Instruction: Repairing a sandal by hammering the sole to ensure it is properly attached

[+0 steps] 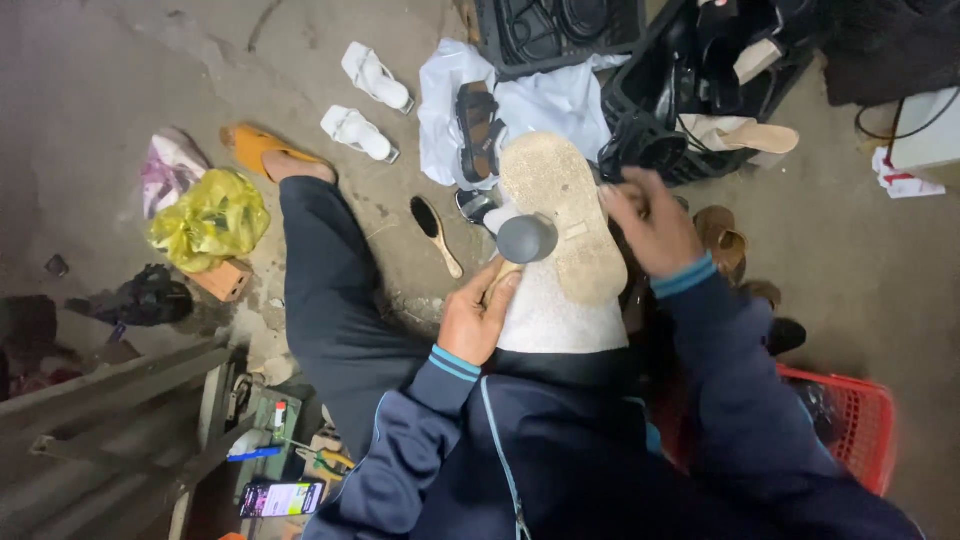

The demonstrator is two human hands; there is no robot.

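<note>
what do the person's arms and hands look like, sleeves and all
Both arms are in dark navy jacket sleeves of a smooth, slightly creased fabric. Each cuff is ribbed, with light blue stripes at the wrist. The left hand and right hand are bare: no gloves, and no rings or watch that I can see. A light blue zip line runs down the jacket front.

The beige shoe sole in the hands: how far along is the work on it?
Done: cannot be told; the beige sole faces up, rough and bare. In hand: the right hand steadies it and the left hand grips a hammer. Left: white sandals and shoes in the black crate wait.
</note>
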